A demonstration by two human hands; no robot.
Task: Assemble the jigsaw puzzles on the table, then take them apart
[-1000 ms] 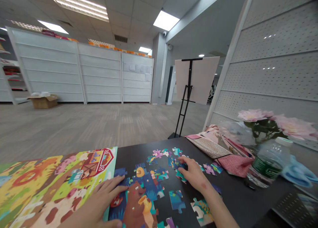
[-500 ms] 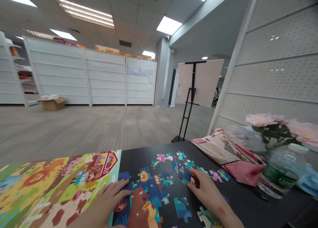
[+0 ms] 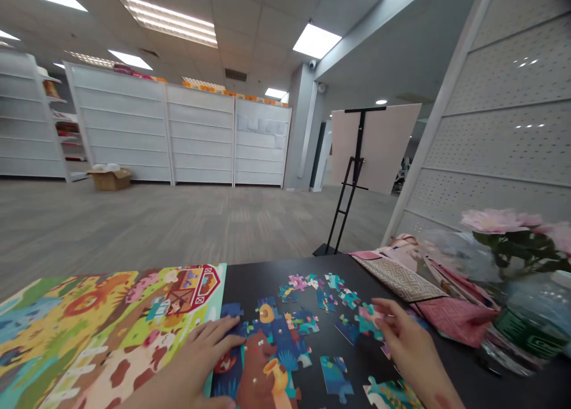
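Piece (image 3: 369,318) appears pinched at the right hand (image 3: 413,352) fingertips (blurred); level carriage is advised, knobs aligned before pressing. Left of those fingers, the puzzle (image 3: 263,361) is steadied under the left hand (image 3: 207,346), fingers flat, holding nothing.

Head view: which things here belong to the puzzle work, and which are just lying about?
In the work: left hand, on the joined bear section; right hand, at a loose piece; scattered puzzle pieces; black table.
Lying about: folded cloths, water bottle, pink flowers, easel, cardboard box.
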